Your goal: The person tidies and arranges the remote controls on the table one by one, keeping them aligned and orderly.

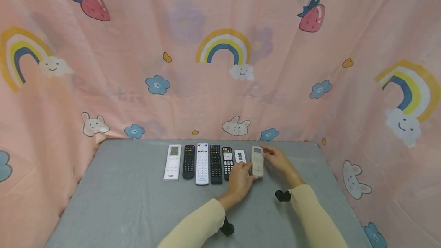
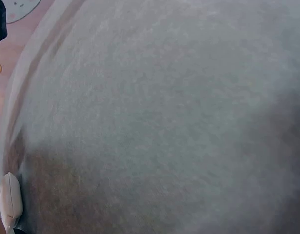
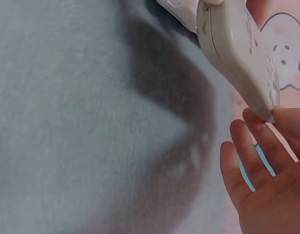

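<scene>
A beige air-conditioner remote [image 1: 257,160] with a small screen at its top is held between both hands, raised off the table in the right wrist view. My left hand [image 1: 240,181] grips its lower end. With thumb and index finger my right hand [image 1: 277,159] pinches its upper end; the other fingers [image 3: 250,161] of that hand are spread. A small white remote [image 1: 240,156] lies just left of it, partly hidden by the left hand. In the left wrist view only the edge of a pale remote [image 2: 11,200] shows at the lower left.
Several remotes lie side by side to the left: a white one with a screen [image 1: 172,162], a short black one [image 1: 188,161], a long white one [image 1: 202,163], a long black one [image 1: 216,163], and a black one with white keys [image 1: 227,160]. The grey tabletop [image 1: 138,206] meets a pink patterned curtain [image 1: 220,102].
</scene>
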Demonstrator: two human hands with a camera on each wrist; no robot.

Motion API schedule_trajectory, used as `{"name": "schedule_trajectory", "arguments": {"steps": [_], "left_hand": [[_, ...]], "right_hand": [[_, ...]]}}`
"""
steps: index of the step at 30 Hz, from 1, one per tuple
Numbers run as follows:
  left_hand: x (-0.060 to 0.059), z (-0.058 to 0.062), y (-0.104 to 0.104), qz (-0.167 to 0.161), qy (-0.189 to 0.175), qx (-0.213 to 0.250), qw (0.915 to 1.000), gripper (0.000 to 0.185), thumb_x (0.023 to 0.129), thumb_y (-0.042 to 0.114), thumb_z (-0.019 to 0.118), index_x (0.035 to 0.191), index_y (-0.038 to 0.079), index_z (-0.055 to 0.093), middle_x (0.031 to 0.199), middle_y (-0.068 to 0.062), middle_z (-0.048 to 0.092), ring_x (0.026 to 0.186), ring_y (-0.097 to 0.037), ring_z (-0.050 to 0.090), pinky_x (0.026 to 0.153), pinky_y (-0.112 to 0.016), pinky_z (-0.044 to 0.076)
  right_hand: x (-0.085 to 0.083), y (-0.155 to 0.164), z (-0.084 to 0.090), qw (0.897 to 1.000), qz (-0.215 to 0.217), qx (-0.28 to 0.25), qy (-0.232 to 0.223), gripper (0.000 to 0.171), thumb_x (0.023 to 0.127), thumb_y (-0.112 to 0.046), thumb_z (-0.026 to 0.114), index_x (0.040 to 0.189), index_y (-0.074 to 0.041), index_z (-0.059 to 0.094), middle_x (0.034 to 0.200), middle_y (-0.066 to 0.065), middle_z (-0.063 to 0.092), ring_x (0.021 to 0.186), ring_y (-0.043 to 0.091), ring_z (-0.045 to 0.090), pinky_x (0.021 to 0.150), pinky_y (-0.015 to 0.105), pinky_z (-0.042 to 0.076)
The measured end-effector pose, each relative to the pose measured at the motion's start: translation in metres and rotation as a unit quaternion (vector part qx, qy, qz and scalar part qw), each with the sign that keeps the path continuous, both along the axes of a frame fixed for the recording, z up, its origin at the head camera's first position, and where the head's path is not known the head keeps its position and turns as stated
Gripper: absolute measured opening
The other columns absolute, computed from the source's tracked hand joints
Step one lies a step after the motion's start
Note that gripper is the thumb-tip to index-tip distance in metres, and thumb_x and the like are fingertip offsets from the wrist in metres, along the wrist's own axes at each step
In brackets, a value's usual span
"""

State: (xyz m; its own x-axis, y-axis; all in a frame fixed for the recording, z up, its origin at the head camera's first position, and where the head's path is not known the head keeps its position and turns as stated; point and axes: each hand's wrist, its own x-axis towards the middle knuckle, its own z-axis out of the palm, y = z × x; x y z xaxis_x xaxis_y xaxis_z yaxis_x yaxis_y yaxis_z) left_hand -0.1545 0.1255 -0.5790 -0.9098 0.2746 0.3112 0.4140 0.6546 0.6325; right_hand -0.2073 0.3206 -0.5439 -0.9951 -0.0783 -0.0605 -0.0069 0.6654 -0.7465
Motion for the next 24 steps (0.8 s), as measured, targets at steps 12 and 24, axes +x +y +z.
{"name": "schedule_trajectory", "arguments": {"steps": [12, 24], "left_hand": [[-0.007, -0.005, 0.006, 0.033, -0.032, 0.024, 0.9987, 0.051, 0.075, 0.03, 0.085, 0.12, 0.011, 0.071, 0.088, 0.006, 0.063, 0.08, -0.006, 0.044, 0.071, -0.02, 0.036], [-0.007, -0.005, 0.009, 0.062, -0.036, 0.004, 0.9974, 0.051, 0.072, 0.033, 0.086, 0.117, 0.013, 0.073, 0.082, 0.006, 0.059, 0.077, -0.007, 0.039, 0.071, -0.023, 0.029]], "right_hand": [[-0.015, -0.007, -0.013, 0.998, -0.019, -0.031, -0.045, 0.043, 0.101, -0.008, 0.048, 0.143, -0.003, 0.05, 0.137, 0.028, 0.056, 0.115, 0.038, 0.058, 0.077, 0.032, 0.052], [-0.015, -0.01, -0.016, 0.997, -0.025, -0.027, -0.07, 0.045, 0.1, -0.011, 0.048, 0.144, -0.006, 0.049, 0.145, 0.023, 0.052, 0.125, 0.04, 0.053, 0.083, 0.036, 0.05]]}}
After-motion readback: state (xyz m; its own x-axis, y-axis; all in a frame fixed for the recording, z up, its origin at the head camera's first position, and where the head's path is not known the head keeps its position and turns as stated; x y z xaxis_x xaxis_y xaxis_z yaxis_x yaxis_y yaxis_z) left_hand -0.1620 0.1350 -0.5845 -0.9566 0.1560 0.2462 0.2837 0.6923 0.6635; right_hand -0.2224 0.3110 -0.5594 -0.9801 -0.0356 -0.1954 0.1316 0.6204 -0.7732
